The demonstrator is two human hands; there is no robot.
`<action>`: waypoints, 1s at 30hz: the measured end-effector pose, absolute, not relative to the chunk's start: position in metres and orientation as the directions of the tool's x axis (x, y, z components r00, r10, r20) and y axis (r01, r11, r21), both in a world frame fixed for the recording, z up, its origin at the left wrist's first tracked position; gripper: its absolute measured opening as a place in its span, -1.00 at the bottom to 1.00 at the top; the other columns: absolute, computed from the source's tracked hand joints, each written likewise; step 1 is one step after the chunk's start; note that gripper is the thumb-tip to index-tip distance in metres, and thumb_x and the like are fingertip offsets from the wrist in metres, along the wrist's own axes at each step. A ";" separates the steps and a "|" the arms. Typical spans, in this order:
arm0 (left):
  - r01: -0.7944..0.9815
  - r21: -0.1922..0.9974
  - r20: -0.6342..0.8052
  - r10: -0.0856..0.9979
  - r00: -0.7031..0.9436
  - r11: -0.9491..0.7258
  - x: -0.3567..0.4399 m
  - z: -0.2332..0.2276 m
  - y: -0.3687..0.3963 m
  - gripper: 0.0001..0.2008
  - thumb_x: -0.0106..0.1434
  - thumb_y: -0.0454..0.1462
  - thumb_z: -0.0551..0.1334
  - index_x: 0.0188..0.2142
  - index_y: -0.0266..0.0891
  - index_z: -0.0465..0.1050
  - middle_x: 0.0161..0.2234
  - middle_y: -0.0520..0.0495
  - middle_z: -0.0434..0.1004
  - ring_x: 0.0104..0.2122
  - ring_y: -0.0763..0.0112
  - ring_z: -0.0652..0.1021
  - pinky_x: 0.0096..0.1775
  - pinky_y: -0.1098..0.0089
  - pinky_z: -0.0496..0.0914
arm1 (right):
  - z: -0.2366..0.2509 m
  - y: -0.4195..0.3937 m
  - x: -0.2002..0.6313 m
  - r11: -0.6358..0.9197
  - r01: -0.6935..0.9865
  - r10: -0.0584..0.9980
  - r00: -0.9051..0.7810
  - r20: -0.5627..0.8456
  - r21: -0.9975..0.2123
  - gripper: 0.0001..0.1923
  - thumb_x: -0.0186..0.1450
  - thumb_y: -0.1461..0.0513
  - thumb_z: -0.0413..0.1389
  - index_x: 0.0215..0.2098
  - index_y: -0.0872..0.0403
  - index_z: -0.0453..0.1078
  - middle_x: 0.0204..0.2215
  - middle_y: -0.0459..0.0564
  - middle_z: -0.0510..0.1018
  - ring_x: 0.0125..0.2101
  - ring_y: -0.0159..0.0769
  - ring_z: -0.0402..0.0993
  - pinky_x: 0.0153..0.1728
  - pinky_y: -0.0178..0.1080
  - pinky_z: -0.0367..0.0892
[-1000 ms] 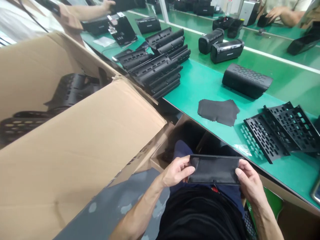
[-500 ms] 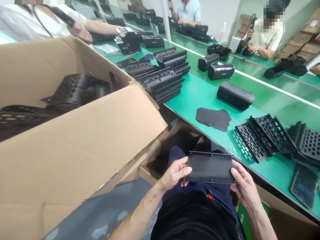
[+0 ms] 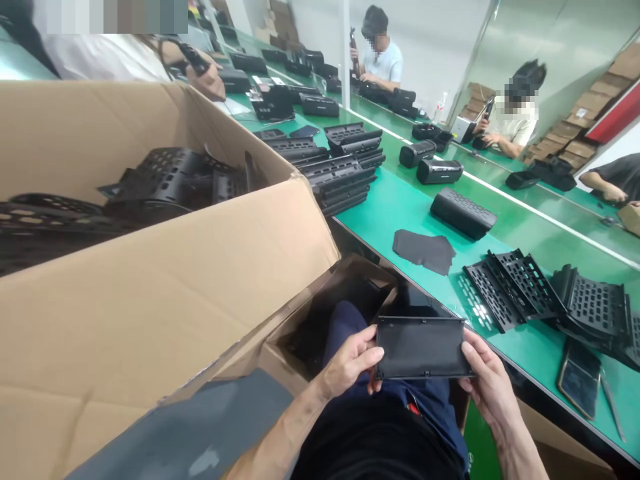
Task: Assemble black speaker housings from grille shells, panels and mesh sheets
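Above my lap, both hands hold a black plastic speaker panel (image 3: 423,348), a shallow rectangle with raised edges and small tabs along its long sides. My left hand (image 3: 353,357) grips its left end, thumb on the inner face. At the right end my right hand (image 3: 485,365) is closed the same way. The panel's inner face looks smooth and dark; its underside is hidden. Beyond it, a pile of black cloth sheets (image 3: 424,251) lies on the green table (image 3: 383,207). Perforated black panels (image 3: 525,287) lean together to the right of the sheets.
A large cardboard box (image 3: 165,293) with perforated shells inside stands at my left. Stacked panels (image 3: 345,167), a curved shell (image 3: 463,213), a phone (image 3: 579,378) and tweezers (image 3: 613,407) lie on the table. Several people work around it.
The view has shifted, so the panel and hands appear slightly lower and more of the table's right side shows, tweezers included. Both hands keep the same grip on the panel.
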State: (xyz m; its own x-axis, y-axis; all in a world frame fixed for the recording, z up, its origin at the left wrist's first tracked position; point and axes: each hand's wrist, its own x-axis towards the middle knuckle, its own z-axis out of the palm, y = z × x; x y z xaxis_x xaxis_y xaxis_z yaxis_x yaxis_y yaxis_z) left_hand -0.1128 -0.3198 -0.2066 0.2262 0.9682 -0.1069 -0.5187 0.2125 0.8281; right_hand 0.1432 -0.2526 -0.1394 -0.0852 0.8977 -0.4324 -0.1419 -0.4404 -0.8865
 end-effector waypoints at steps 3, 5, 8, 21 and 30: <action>-0.486 0.852 -0.086 0.968 0.236 0.195 -0.113 -0.199 -0.312 -0.41 0.31 0.05 0.35 0.13 -0.32 0.38 -0.51 -0.01 0.56 -0.62 0.43 0.54 -0.56 0.49 0.42 | -0.130 -0.244 0.145 -0.385 -0.103 0.922 -0.092 -0.376 -0.917 -0.45 0.03 -0.03 0.54 -0.06 -0.06 0.64 -0.55 -0.16 0.49 -0.67 -0.52 0.12 -0.69 -0.41 0.12; -0.479 0.861 -0.055 0.967 0.248 0.172 -0.113 -0.192 -0.301 -0.38 0.32 0.06 0.34 0.16 -0.33 0.37 -0.50 -0.01 0.55 -0.61 0.43 0.54 -0.55 0.48 0.42 | -0.123 -0.237 0.148 -0.354 -0.085 0.934 -0.074 -0.349 -0.931 -0.46 0.04 -0.02 0.54 -0.05 -0.08 0.64 -0.51 -0.13 0.55 -0.66 -0.49 0.17 -0.68 -0.39 0.14; -0.473 0.873 0.010 0.965 0.260 0.119 -0.113 -0.181 -0.282 -0.35 0.33 0.08 0.33 0.20 -0.32 0.36 -0.50 0.00 0.53 -0.62 0.45 0.51 -0.55 0.48 0.42 | -0.113 -0.226 0.155 -0.313 -0.077 0.949 -0.003 -0.314 -0.947 -0.42 0.05 -0.05 0.53 -0.01 -0.09 0.62 -0.43 -0.09 0.61 -0.62 -0.44 0.29 -0.66 -0.37 0.22; -0.453 0.891 0.102 0.953 0.284 0.039 -0.114 -0.168 -0.255 -0.41 0.37 0.09 0.28 0.14 -0.32 0.35 -0.50 0.06 0.48 -0.60 0.48 0.50 -0.56 0.51 0.41 | -0.091 -0.214 0.155 -0.209 0.007 0.977 0.055 -0.208 -0.978 -0.37 0.08 -0.09 0.50 0.02 0.02 0.62 -0.49 -0.09 0.59 -0.67 -0.49 0.25 -0.71 -0.43 0.21; -0.343 0.939 0.087 0.973 0.216 -0.008 -0.121 -0.176 -0.269 -0.45 0.41 0.11 0.22 0.11 -0.32 0.41 -0.50 0.06 0.46 -0.58 0.50 0.46 -0.51 0.48 0.42 | -0.093 -0.209 0.144 -0.224 -0.044 0.962 0.147 -0.228 -0.974 -0.39 -0.10 -0.06 0.59 -0.14 -0.04 0.66 -0.17 -0.01 0.73 -0.18 -0.09 0.64 -0.20 -0.18 0.57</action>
